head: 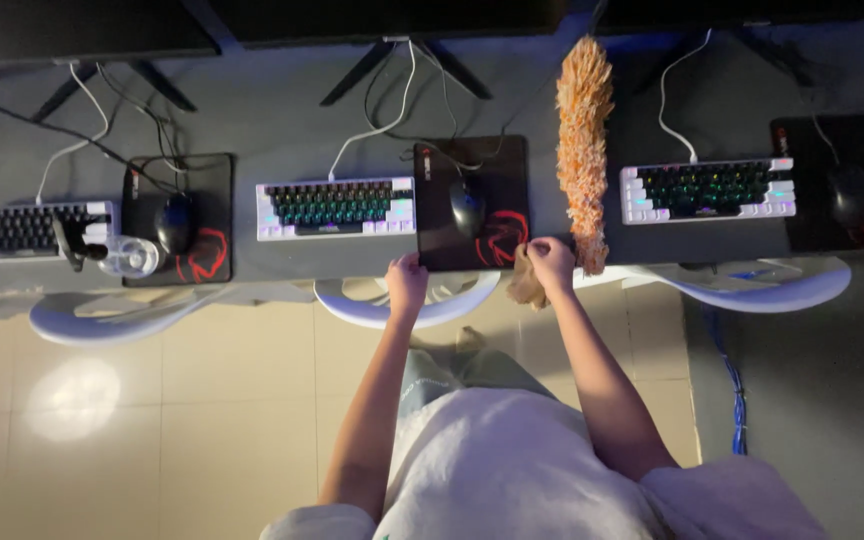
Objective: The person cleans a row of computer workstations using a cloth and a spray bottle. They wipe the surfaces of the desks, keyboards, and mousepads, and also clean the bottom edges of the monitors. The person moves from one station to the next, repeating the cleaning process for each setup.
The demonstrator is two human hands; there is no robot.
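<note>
While the right hand (pixel 551 262) is closed in a fist around the handle end of the duster (pixel 584 150), the left hand (pixel 407 279) is curled shut at the desk (pixel 272 120) edge, just beside the mat (pixel 472 205); whether it grips anything I cannot tell. Lying on the desk between 2 keyboards, the duster's long axis runs away from the person, fluffy tip pointing toward the monitors.

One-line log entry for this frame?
left hand: fist at desk edge | right hand: gripping fluffy orange duster lying on desk
</note>
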